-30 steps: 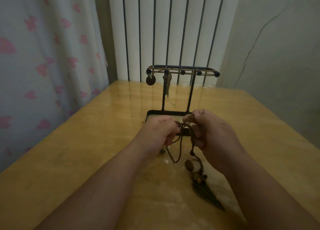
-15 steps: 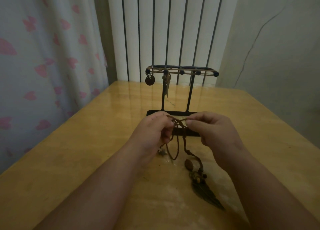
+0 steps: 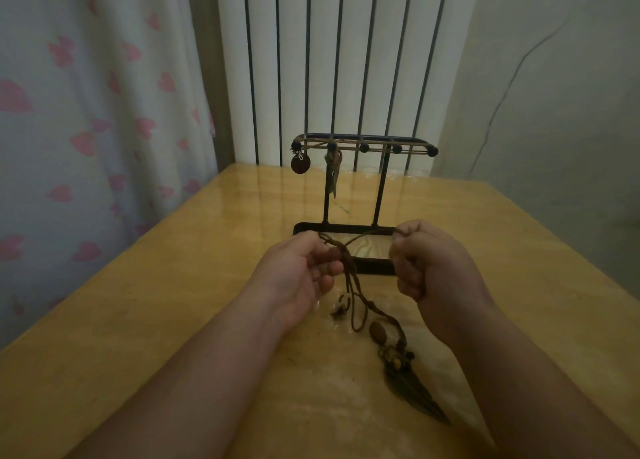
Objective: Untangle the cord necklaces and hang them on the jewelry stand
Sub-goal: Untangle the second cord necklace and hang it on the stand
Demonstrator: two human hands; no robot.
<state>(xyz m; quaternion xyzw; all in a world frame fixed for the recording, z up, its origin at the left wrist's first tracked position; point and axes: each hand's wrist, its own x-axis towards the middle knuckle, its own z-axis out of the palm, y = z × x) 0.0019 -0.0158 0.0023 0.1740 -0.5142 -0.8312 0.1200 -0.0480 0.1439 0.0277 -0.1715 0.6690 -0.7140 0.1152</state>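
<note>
The knot (image 3: pixel 341 250) hangs in front of the stand (image 3: pixel 349 216), cords (image 3: pixel 360 306) trailing onto the desk (image 3: pixel 166 285) toward you. Your left hand (image 3: pixel 301 275) has fingers pinched on the knot; your right hand (image 3: pixel 429 268) is fisted round one strand. Draw that strand sideways, gently; yanking likely tightens it. Keep the feather pendant (image 3: pixel 414 389) slack.

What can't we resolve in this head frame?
- Cord ends inside the left hand and right hand: curled fingers hide them.
- Knot: too small and dim to count strands.
- Small pale pendant: blurred, partly behind the left hand.
- Item hanging on the jewelry stand post: too dark to identify.
</note>
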